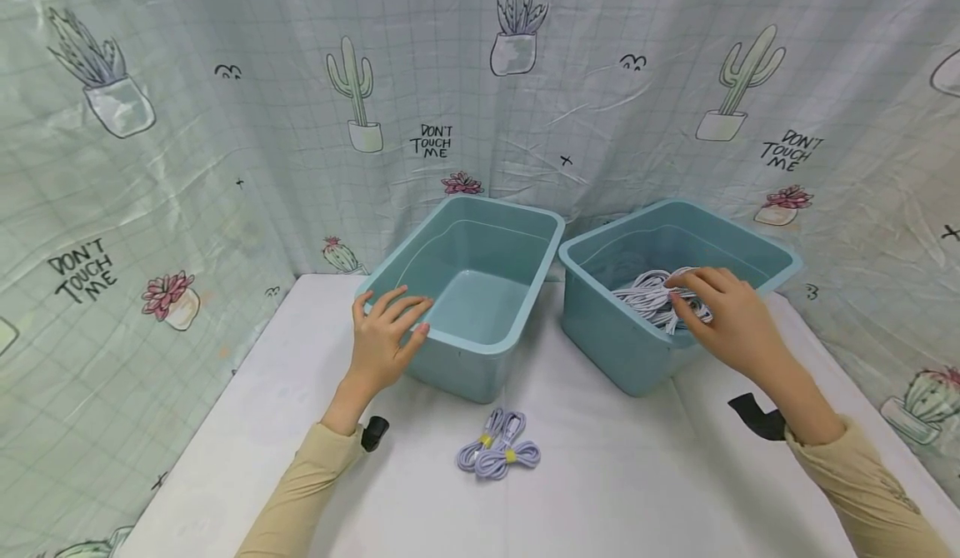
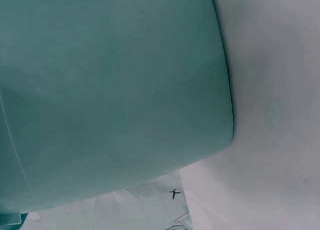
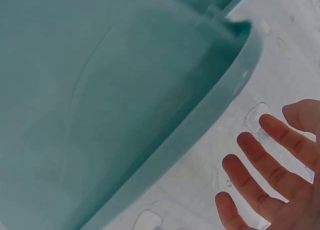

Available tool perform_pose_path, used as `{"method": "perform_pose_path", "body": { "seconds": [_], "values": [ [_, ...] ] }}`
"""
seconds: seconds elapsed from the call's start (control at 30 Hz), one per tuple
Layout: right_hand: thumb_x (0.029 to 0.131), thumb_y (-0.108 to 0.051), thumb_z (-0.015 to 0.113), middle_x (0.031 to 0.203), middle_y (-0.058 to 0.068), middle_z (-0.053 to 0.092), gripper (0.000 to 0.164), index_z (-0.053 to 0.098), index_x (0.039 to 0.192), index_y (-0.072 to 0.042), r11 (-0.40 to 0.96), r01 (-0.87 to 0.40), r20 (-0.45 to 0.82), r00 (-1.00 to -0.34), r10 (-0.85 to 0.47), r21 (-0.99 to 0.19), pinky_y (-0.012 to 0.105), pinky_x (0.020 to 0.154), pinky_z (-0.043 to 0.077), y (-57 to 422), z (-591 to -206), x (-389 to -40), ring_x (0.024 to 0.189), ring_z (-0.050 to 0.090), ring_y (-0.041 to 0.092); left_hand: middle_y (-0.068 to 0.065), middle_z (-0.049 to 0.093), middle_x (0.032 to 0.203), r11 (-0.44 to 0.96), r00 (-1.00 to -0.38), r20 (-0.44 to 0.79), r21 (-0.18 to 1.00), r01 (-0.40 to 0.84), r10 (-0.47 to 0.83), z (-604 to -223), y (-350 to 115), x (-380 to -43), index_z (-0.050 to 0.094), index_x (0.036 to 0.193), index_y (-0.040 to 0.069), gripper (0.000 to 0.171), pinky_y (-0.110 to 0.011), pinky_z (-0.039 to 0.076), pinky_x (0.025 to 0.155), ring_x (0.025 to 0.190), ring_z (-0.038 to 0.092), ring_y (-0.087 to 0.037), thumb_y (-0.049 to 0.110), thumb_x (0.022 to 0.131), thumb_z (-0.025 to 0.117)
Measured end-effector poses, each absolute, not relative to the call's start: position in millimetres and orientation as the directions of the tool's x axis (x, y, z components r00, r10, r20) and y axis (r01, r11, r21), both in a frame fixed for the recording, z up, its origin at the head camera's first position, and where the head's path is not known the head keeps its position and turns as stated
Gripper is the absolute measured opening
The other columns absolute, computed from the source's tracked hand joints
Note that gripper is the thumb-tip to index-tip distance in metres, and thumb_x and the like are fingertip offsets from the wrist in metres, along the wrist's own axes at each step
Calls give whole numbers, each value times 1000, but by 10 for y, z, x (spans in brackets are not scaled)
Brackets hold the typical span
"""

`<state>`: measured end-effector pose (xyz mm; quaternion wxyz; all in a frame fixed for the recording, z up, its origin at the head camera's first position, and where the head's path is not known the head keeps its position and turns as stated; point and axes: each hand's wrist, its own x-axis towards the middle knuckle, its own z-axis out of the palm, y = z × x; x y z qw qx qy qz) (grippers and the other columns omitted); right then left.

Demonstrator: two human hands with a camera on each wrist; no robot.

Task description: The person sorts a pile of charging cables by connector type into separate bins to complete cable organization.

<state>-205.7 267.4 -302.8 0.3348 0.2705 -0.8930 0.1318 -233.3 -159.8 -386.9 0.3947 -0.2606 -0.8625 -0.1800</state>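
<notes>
My left hand (image 1: 381,343) is at the near left corner of the left teal bin (image 1: 468,372), fingers spread over its rim and nothing held. Above the near side of the right teal bin (image 1: 607,333) hovers my right hand (image 1: 738,321), its fingers loosely bent. In that bin lie bundled white cables (image 1: 643,293), partly covered by the right hand. The right wrist view shows the right hand's fingers (image 3: 265,165) apart and holding nothing, outside the bin rim. Two coiled lilac cables (image 1: 512,458) with yellow ties lie on the table in front of the bins.
A white cloth covers the table (image 1: 600,475). Behind and at both sides hangs a curtain (image 1: 285,166) printed with cacti. The two bins stand close together at their far ends. Black wrist straps (image 1: 757,416) sit at both sleeves.
</notes>
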Motion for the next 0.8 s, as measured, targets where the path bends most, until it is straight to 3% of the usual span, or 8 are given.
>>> {"method": "perform_pose_path", "body": {
  "seconds": [0.2, 0.37, 0.5, 0.57, 0.67, 0.8],
  "values": [
    [71, -3, 68, 91, 12, 61, 23, 63, 94, -4, 790, -610, 694, -596, -404, -63, 46, 73, 43, 2565, -3098, -1982, 87, 54, 27, -2, 64, 106, 802, -554, 774, 104, 588, 306, -3873, -1596, -2329, 64, 110, 18, 58, -58, 18, 98, 115, 48, -27, 53, 93, 21],
    [70, -5, 69, 92, 11, 61, 25, 64, 94, -5, 769, -638, 708, -562, -429, -40, 41, 64, 41, 2452, -3163, -1926, 87, 53, 27, -3, 65, 105, 800, -551, 778, 107, 590, 302, -3855, -1596, -2330, 64, 109, 17, 59, -58, 19, 97, 114, 49, -28, 53, 93, 20],
    [74, -9, 66, 93, 9, 61, 21, 64, 94, -5, 742, -669, 703, -543, -459, -33, 39, 66, 41, 2355, -3232, -1887, 86, 53, 24, -4, 65, 105, 800, -550, 778, 105, 591, 303, -3837, -1589, -2330, 64, 109, 17, 58, -58, 19, 96, 113, 50, -28, 52, 94, 22],
    [80, -17, 61, 94, 8, 60, 18, 64, 94, -5, 720, -693, 700, -530, -479, -33, 39, 69, 42, 2294, -3279, -1870, 86, 52, 24, -4, 65, 106, 803, -559, 772, 109, 586, 303, -3826, -1588, -2323, 64, 110, 17, 58, -58, 19, 97, 114, 49, -28, 52, 94, 22],
    [91, -33, 47, 94, 6, 60, 31, 64, 95, -7, 691, -722, 686, -515, -513, -26, 39, 71, 42, 2180, -3376, -1832, 86, 52, 22, -3, 64, 106, 806, -570, 764, 115, 581, 302, -3823, -1590, -2317, 64, 110, 17, 59, -57, 18, 98, 115, 48, -27, 53, 93, 20],
    [94, -41, 33, 96, 2, 60, 42, 63, 97, -12, 652, -758, 644, -506, -574, -16, 37, 73, 42, 2014, -3535, -1773, 89, 51, 18, -3, 64, 107, 807, -578, 757, 117, 578, 304, -3836, -1594, -2318, 64, 111, 18, 60, -57, 17, 99, 116, 48, -26, 54, 93, 19]
  ]
}}
